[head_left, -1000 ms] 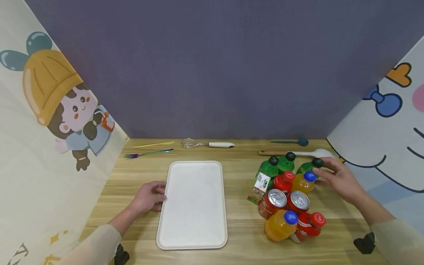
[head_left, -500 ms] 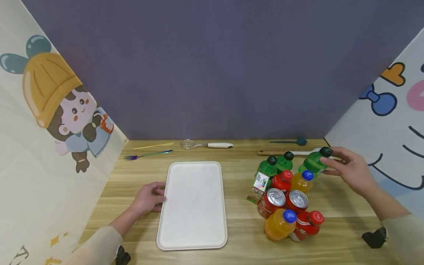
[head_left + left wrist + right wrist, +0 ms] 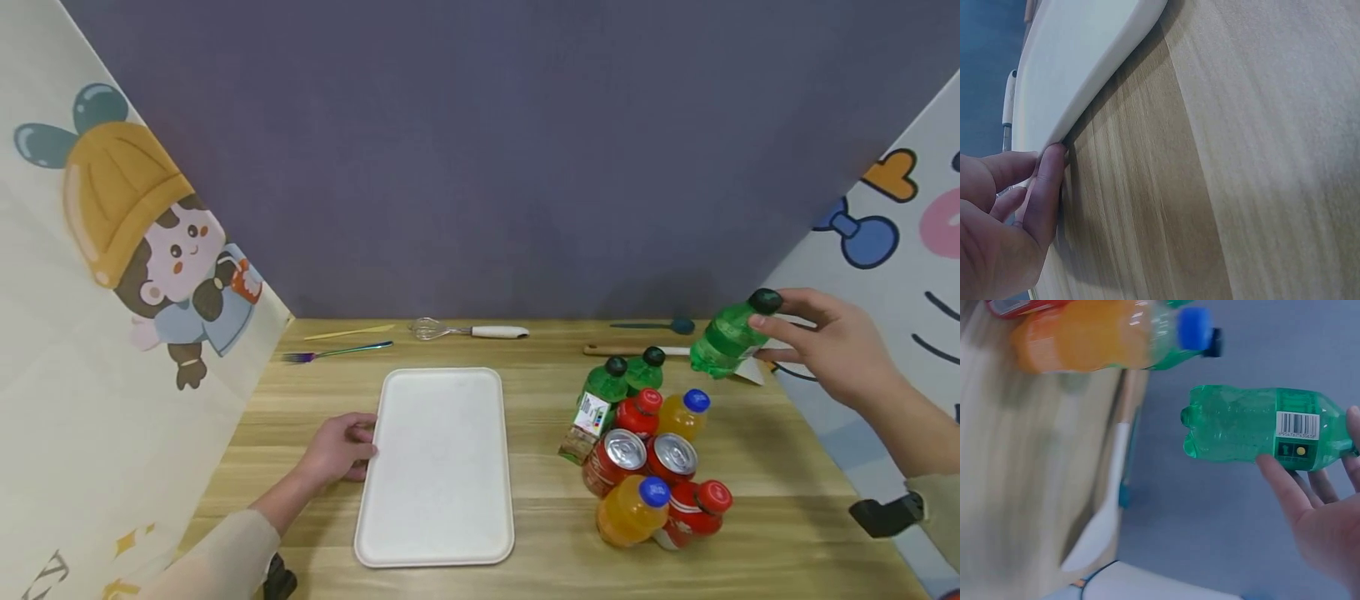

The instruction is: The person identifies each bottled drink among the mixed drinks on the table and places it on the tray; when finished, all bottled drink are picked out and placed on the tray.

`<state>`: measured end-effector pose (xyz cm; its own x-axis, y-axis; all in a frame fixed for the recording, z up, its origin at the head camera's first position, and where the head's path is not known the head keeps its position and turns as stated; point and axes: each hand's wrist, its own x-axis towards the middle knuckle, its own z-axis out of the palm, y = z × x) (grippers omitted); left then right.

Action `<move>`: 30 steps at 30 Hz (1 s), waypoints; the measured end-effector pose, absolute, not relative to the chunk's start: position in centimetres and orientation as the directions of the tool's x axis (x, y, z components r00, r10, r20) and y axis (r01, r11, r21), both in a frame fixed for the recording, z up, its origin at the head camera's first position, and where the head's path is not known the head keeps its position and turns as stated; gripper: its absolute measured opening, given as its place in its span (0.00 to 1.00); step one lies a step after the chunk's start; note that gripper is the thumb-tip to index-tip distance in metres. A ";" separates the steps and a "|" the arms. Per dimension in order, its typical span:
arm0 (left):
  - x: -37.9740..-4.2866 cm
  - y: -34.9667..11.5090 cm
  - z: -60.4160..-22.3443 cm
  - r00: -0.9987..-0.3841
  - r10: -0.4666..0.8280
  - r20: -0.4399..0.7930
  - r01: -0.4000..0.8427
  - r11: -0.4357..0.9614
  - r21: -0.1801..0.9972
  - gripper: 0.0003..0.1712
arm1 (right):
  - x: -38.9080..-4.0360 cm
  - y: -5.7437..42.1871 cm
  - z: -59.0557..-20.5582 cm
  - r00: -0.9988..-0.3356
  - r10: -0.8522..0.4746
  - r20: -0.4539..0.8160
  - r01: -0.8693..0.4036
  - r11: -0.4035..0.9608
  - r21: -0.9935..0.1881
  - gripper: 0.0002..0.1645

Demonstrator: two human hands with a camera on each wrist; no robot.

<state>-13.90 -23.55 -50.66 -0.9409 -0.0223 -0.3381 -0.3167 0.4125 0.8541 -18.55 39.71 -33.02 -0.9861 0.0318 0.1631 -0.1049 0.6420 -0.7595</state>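
Note:
In the head view my right hand (image 3: 843,342) grips a green plastic soda bottle (image 3: 726,340) near its black cap. The bottle is raised over the back right of the table, tilted with its base toward the left. The right wrist view shows a barcode label on this green bottle (image 3: 1235,425), with fingers around its upper part. On the left, my left hand (image 3: 337,450) pinches the left edge of a white rectangular tray (image 3: 435,467) lying flat. Thumb and fingertips meet at the tray's rim (image 3: 1079,106) in the left wrist view.
Right of the tray stand two green bottles (image 3: 606,382), orange drink bottles (image 3: 632,510), red bottles (image 3: 686,517), red cans (image 3: 624,454) and a small carton (image 3: 587,429). A whisk (image 3: 468,331), a fork (image 3: 337,351), a yellow knife (image 3: 348,332) and spoons (image 3: 652,325) lie along the back wall.
My right hand has lifted the green bottle from behind the orange bottle, up and to the right, and tilted it. The left hand and the tray have stayed in place.

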 end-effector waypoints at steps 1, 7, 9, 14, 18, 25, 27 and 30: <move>-13.9 -23.5 -50.7 -0.941 -0.020 -0.337 -0.315 0.414 0.854 0.34 | -18.6 39.5 -32.6 -0.985 0.034 0.169 -0.106 0.654 -0.749 0.26; -13.9 -23.4 -50.5 -0.944 -0.022 -0.330 -0.307 0.434 0.847 0.34 | -18.9 37.7 -30.2 -0.983 0.039 0.180 -0.101 0.702 -0.705 0.31; -13.9 -23.3 -50.4 -0.944 -0.021 -0.330 -0.305 0.440 0.845 0.34 | -19.1 37.1 -29.5 -0.983 0.027 0.179 -0.111 0.691 -0.714 0.31; -13.9 -23.2 -50.2 -0.943 -0.021 -0.333 -0.307 0.445 0.841 0.34 | -19.9 34.9 -28.0 -0.985 -0.034 0.169 -0.153 0.618 -0.771 0.27; -14.0 -23.2 -50.2 -0.939 -0.025 -0.343 -0.317 0.448 0.836 0.34 | -20.5 32.3 -27.2 -0.985 -0.084 0.150 -0.171 0.549 -0.818 0.27; -14.1 -23.1 -50.1 -0.934 -0.023 -0.357 -0.327 0.456 0.828 0.34 | -22.1 27.1 -26.8 -0.983 -0.169 0.074 -0.149 0.488 -0.860 0.33; -14.1 -23.1 -50.0 -0.934 -0.023 -0.358 -0.327 0.460 0.826 0.34 | -22.4 25.5 -27.0 -0.980 -0.192 0.058 -0.145 0.475 -0.868 0.34; -14.1 -23.1 -49.9 -0.932 -0.021 -0.361 -0.329 0.461 0.824 0.34 | -23.0 23.2 -27.6 -0.972 -0.229 0.049 -0.149 0.444 -0.884 0.32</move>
